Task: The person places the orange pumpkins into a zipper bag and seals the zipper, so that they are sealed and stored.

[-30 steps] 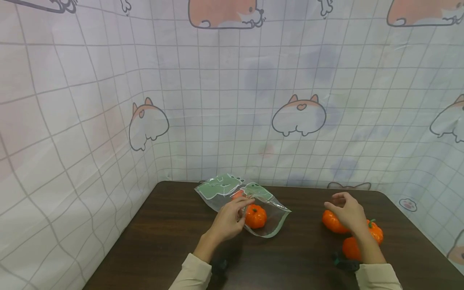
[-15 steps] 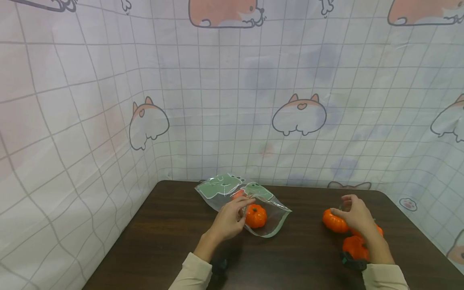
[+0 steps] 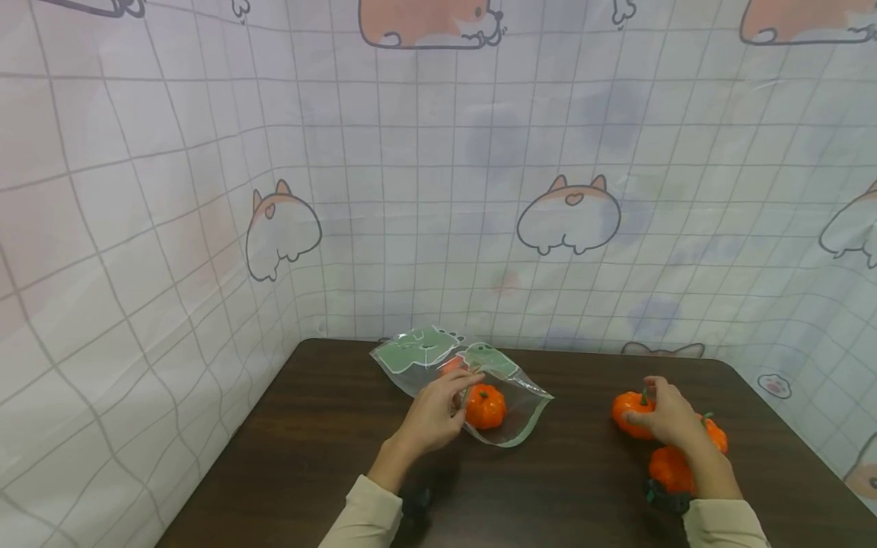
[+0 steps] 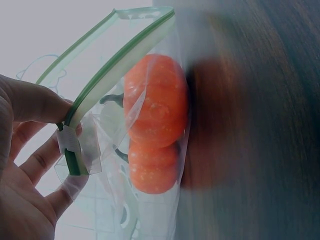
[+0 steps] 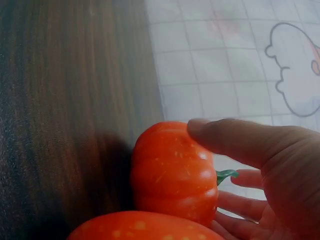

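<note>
My left hand (image 3: 433, 413) pinches the green zip edge of a clear zip-lock bag (image 4: 120, 57) between thumb and fingers. The bag lies on the table with its mouth spread, and green shapes are printed on it. Inside sit two small orange pumpkins, the nearer pumpkin (image 4: 156, 100) and a second one (image 4: 154, 167), both with green stems. On the right, my right hand (image 3: 674, 417) is around another small pumpkin (image 5: 175, 172) from above. Its thumb rests on one side; the other fingers pass behind, their tips partly hidden.
Two more orange pumpkins, one nearer (image 3: 671, 469) and one to the right (image 3: 715, 434), stand beside and partly under the right forearm. The dark wooden table (image 3: 548, 487) meets a patterned white curtain (image 3: 425, 228) at the back and sides.
My right hand has moved right and then lowered onto the back-left pumpkin of the group, thumb now against it. The left hand and the bag have stayed in place.
</note>
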A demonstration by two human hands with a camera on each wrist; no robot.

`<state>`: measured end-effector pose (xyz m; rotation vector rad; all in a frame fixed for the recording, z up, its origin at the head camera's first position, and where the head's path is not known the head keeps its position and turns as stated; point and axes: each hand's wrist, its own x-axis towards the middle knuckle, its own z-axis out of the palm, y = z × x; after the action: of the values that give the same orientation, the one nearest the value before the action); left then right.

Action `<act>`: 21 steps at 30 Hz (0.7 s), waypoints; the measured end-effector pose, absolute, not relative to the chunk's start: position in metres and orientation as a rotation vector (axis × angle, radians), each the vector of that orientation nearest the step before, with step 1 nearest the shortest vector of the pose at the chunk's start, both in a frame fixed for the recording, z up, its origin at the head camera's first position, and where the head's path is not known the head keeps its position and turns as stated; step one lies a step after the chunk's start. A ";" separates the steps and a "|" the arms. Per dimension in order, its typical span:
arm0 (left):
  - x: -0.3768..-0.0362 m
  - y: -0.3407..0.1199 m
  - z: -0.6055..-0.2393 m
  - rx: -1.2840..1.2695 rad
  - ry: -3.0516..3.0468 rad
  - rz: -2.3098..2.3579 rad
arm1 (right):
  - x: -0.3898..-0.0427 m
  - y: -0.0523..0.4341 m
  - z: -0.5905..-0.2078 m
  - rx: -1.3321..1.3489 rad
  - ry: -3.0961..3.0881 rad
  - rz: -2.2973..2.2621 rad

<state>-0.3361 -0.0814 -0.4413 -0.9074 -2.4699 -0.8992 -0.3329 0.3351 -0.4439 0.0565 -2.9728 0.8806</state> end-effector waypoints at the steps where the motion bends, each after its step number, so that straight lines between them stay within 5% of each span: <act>1: -0.336 -0.081 -0.441 -0.907 -2.470 -0.900 | -0.333 0.335 -0.445 0.062 -2.976 0.872; 21: -0.337 -0.081 -0.442 -0.912 -2.479 -0.898 | -0.336 0.307 -0.455 0.295 -2.946 0.960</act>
<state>-0.3372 -0.0810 -0.4415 -0.9118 -2.4786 -0.8984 -0.3361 0.3069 -0.4549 0.2949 -2.9459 0.9604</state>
